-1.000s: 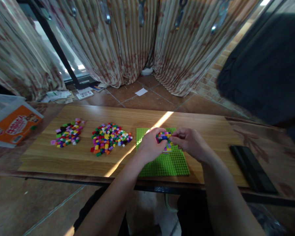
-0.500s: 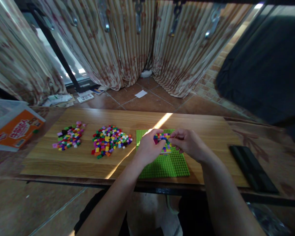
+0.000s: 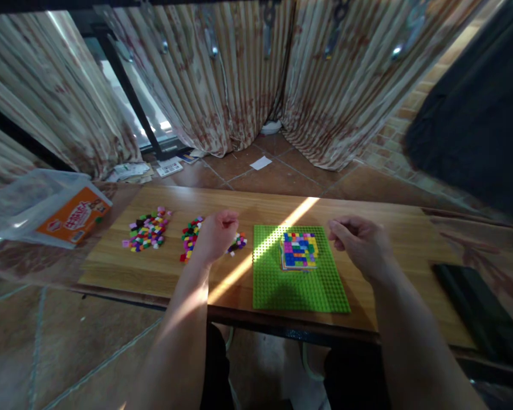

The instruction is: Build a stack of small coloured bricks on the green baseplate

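Observation:
A green studded baseplate [image 3: 299, 285] lies on the wooden board [image 3: 154, 273]. A small square block of many-coloured bricks [image 3: 299, 250] stands on its far half, with no hand on it. My left hand [image 3: 216, 234] hovers over the nearer pile of loose coloured bricks [image 3: 192, 239], fingers curled downward; what they hold is hidden. My right hand [image 3: 361, 242] is just right of the baseplate, fingers loosely curled, nothing visible in them. A second pile of loose bricks [image 3: 147, 230] lies further left.
A clear plastic box with an orange label [image 3: 68, 216] sits at the board's left end. A black flat object [image 3: 479, 313] lies at the right edge of the table. Curtains and tiled floor with scattered papers are beyond.
Both hands have let go of the brick block on the baseplate. My left hand moved left to the brick pile; my right hand drew back to the right. The view shifted.

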A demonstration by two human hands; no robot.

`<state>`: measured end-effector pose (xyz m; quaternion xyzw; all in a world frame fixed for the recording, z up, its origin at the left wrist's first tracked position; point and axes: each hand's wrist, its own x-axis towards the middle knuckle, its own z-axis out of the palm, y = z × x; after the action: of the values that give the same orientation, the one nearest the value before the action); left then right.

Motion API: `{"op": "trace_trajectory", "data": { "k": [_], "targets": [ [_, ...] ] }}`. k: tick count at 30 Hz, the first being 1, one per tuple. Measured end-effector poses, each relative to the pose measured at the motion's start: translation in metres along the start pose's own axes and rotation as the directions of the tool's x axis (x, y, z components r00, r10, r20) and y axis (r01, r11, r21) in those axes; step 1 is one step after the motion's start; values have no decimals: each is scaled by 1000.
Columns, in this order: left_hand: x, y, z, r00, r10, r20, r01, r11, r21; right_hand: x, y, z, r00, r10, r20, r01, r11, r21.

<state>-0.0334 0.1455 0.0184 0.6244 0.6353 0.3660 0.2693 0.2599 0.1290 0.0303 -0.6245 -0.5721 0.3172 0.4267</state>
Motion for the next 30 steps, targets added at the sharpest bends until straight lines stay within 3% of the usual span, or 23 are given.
{"op": "trace_trajectory", "data": {
  "k": [5, 13, 16, 22, 30],
  "targets": [
    [-4, -10, -17, 979, 15, 203, -57, 977, 206, -1, -7, 3, 997, -62, -53, 59, 997, -46],
    [-9, -12, -21, 960, 54, 274, -112, 974, 199, -2, -8, 6, 995, -95, -39, 90, 989, -121],
    [-12, -6, -21, 947, 60, 315, -154, 947, 282, -2, -7, 7, 994, -104, -35, 98, 984, -151],
    [-20, 5, -14, 952, -6, 305, -153, 856, 495, -2, -9, 10, 993, -115, -17, 112, 986, -119],
    [-17, 3, -13, 960, 4, 281, -129, 894, 428, -2, -6, 10, 996, -87, 13, 88, 989, -122]
  ]
}}
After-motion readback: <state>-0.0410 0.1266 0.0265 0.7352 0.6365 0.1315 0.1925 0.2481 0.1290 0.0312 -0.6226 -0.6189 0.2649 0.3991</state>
